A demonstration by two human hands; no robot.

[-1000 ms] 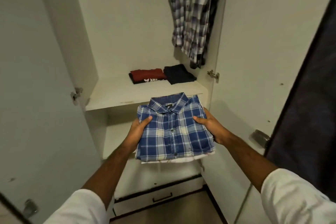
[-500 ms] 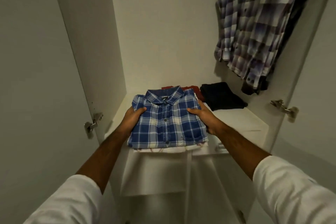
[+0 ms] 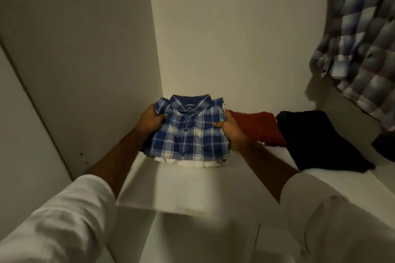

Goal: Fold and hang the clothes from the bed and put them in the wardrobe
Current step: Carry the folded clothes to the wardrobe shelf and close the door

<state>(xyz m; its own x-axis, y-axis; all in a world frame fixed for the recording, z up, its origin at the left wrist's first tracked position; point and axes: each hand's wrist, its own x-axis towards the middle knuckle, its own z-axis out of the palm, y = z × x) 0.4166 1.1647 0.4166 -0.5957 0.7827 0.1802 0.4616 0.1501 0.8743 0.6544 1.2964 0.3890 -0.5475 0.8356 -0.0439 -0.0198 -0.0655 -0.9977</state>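
The folded blue-and-white plaid cotton shirt [image 3: 188,132], stacked on a pale folded garment [image 3: 186,162], sits at the left end of the white wardrobe shelf [image 3: 181,190], just left of a folded dark-red cloth [image 3: 258,128]. The left hand [image 3: 149,120] and right hand [image 3: 229,130] each grip a side edge. This looks like the placing step; next, letting go without disturbing the fold.

Folded blue plaid shirt [image 3: 188,132], collar up, atop white garment [image 3: 188,163] on wardrobe shelf [image 3: 177,190].

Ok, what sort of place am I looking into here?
Most likely the inside of a wardrobe: a white shelf with folded clothes, a red garment beside a black one, and a checked shirt hanging above.
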